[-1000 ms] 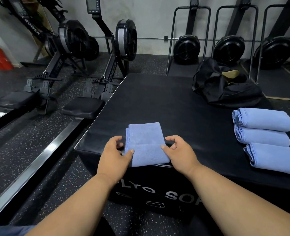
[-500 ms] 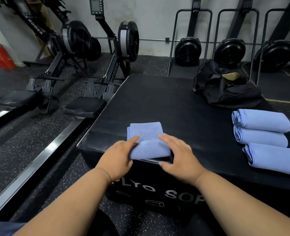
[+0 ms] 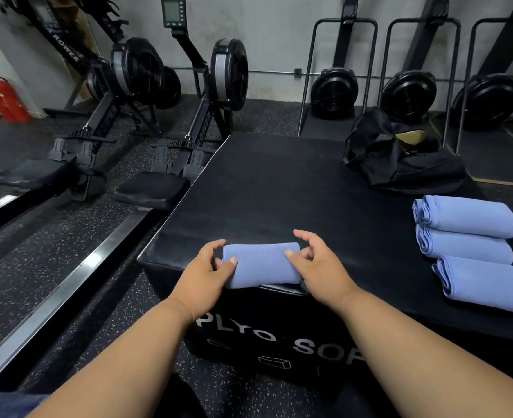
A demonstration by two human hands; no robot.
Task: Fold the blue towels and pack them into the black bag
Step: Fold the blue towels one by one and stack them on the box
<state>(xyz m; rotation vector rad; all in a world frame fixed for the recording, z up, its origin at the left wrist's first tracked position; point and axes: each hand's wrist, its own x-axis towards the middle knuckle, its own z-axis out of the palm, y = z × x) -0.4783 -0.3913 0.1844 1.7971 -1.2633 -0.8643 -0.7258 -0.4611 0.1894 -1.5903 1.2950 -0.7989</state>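
Towel [image 3: 261,264] lies folded between both hands' thumb-and-finger grip.

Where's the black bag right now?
In the head view, the black bag sits at the plyo box's far right corner, beyond the three folded towels, in front of the fan bikes.
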